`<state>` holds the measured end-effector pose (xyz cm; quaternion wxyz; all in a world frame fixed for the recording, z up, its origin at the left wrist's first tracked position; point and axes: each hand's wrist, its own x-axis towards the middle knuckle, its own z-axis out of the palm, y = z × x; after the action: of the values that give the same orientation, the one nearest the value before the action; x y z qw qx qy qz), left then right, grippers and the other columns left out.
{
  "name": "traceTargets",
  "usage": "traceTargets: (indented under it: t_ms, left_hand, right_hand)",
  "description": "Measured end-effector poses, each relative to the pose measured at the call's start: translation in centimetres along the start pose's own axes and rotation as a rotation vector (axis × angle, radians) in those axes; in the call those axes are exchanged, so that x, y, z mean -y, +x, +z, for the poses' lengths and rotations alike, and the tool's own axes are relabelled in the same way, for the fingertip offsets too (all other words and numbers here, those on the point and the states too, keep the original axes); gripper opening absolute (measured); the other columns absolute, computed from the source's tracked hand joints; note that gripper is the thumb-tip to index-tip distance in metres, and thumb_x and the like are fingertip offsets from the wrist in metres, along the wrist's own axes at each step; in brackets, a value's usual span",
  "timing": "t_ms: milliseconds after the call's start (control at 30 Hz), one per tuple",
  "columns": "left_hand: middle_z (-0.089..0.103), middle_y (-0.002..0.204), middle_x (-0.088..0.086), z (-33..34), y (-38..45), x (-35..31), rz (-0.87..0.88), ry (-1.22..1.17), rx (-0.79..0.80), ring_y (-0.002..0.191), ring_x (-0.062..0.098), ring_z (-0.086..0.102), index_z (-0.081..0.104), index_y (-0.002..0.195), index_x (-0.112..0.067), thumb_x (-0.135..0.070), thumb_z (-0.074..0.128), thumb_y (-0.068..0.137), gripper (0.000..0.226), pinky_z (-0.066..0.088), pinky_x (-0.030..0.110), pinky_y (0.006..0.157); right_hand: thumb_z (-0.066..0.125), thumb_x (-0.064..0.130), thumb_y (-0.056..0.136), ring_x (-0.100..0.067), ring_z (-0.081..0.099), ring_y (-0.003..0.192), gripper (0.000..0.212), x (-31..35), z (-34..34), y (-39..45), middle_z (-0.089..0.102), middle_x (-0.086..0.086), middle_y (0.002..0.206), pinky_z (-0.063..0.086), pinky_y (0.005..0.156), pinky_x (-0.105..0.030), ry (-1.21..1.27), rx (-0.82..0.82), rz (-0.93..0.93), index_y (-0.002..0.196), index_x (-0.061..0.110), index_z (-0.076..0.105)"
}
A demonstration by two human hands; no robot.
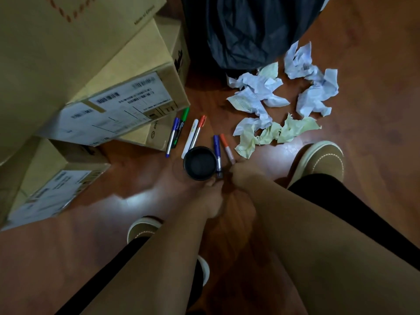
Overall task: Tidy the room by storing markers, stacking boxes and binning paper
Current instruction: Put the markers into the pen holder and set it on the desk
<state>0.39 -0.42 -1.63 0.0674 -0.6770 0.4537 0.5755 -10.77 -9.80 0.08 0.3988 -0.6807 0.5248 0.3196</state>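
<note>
Orange marker (225,145) lies on the wooden floor (375,110), its grey end touching the curled fingertips (235,165) of the right hand (242,175); blur hides whether they pinch it. The left hand (212,196) reaches in alongside. Its fingers (212,181) curl against the near wall of a black cup (200,163) and hold it, mouth upward.

A blue marker (217,151) lies between the cup and the orange marker, against the cup's right side, with its lower end just beside both hands. Left of the cup, fanning outward, are a white pen (189,139) and a slim marker (200,128) with an orange cap, side by side, the pen's end at the cup's rim. Beyond them lie the outermost marker (172,136), blue-capped, and a green marker (185,114), both at the foot of the cardboard boxes (118,103).

The boxes, stacked and tilted, close off the whole left edge. Crumpled paper (256,89), white and pale yellow, spreads to the upper right, and its nearest piece lies just beside the orange marker. A black bin bag (250,30) stands behind the paper. The right shoe (322,160) rests near the paper and the left shoe (143,228) below the left forearm. Bare floor lies open at the far right and below the lowest box.
</note>
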Motion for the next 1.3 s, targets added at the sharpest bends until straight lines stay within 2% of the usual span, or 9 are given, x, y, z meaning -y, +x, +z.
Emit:
traceTargets:
  t_ms: [167,267,400,667,800,967,1133,1233,1300]
  left_hand:
    - [-0.022,0.164,0.002,-0.2,-0.8,-1.4,-0.179,-0.082,0.202,0.152,0.032,-0.007,0.009,0.155,-0.044,-0.028,0.052,0.097,0.073,0.024,0.050,0.119]
    - [-0.017,0.165,-0.005,0.2,-0.5,-2.5,-0.210,-0.212,0.122,0.152,0.028,-0.007,0.012,0.154,-0.046,-0.027,0.054,0.095,0.075,0.021,0.050,0.120]
    - [-0.005,0.165,-0.003,0.4,0.3,-4.3,-0.280,-0.362,-0.017,0.151,0.027,0.005,0.012,0.154,-0.046,-0.024,0.054,0.095,0.076,0.028,0.046,0.117]
    - [-0.016,0.164,-0.002,1.2,0.5,-6.0,-0.283,0.025,-0.060,0.150,0.029,0.002,0.000,0.158,-0.031,-0.044,0.039,0.101,0.070,0.013,0.049,0.120]
    - [0.020,0.157,0.008,1.8,0.8,-6.1,-0.211,0.010,-0.278,0.139,0.023,0.033,0.030,0.154,-0.021,-0.037,0.043,0.102,0.056,0.033,0.036,0.112]
    - [0.071,0.108,0.002,2.8,-1.7,-6.1,0.003,-0.312,-0.543,0.094,0.013,0.067,0.077,0.105,-0.019,-0.022,0.068,0.091,0.018,0.056,0.031,0.090]
    - [0.076,0.086,-0.006,2.4,-5.7,-6.9,-0.040,-0.837,-0.529,0.084,0.009,0.071,0.075,0.082,-0.032,-0.011,0.075,0.084,0.021,0.057,0.029,0.079]
    - [0.072,0.084,0.002,1.2,-7.7,-6.3,-0.088,-1.044,-0.555,0.079,0.019,0.068,0.059,0.085,-0.019,-0.004,0.078,0.080,0.024,0.056,0.046,0.085]
    - [0.069,0.095,0.005,0.0,-8.7,-5.6,-0.095,-1.106,-0.553,0.086,0.020,0.067,0.050,0.095,-0.019,0.000,0.077,0.079,0.037,0.055,0.047,0.090]
  right_hand:
    - [0.048,0.014,0.097,-0.025,0.061,0.102,0.037,-3.2,0.5,-2.3,0.061,-0.011,0.118,0.051,0.087,-0.034,0.006,0.026,0.123,0.134,0.015,0.052]
    - [0.049,0.012,0.095,-0.029,0.059,0.110,0.057,-5.4,1.3,-3.4,0.057,-0.015,0.125,0.050,0.092,-0.039,0.001,0.003,0.108,0.147,0.031,0.032]
    - [0.058,0.014,0.088,-0.031,0.063,0.101,0.041,-7.3,2.3,-4.5,0.062,-0.013,0.114,0.053,0.085,-0.043,0.264,-0.161,0.226,0.125,0.017,0.041]
    - [0.073,0.020,0.080,-0.016,0.056,0.086,0.050,-8.3,2.9,-5.3,0.058,0.000,0.099,0.044,0.071,-0.029,0.511,-0.125,0.140,0.122,0.017,0.046]
    - [0.070,0.010,0.081,-0.016,0.054,0.084,0.050,-9.3,3.0,-4.8,0.057,0.000,0.098,0.044,0.071,-0.028,0.506,-0.153,0.111,0.125,0.017,0.048]
    - [0.069,0.015,0.079,-0.016,0.060,0.090,0.043,-10.8,2.9,-5.2,0.061,-0.001,0.113,0.050,0.071,-0.025,0.498,-0.189,0.098,0.121,0.018,0.057]
    - [0.069,0.018,0.083,-0.022,0.064,0.087,0.020,-10.5,1.3,-7.2,0.061,0.002,0.090,0.044,0.071,-0.025,0.568,-0.300,0.087,0.101,0.019,0.060]
    - [0.060,0.020,0.088,-0.023,0.067,0.080,0.002,-8.0,-0.2,-8.5,0.069,-0.005,0.085,0.052,0.071,-0.031,0.902,-0.342,0.115,0.087,0.017,0.060]
    - [0.054,0.021,0.093,-0.024,0.070,0.079,0.018,-5.7,-1.5,-8.7,0.073,-0.008,0.083,0.055,0.074,-0.032,1.102,-0.310,0.131,0.079,0.013,0.064]
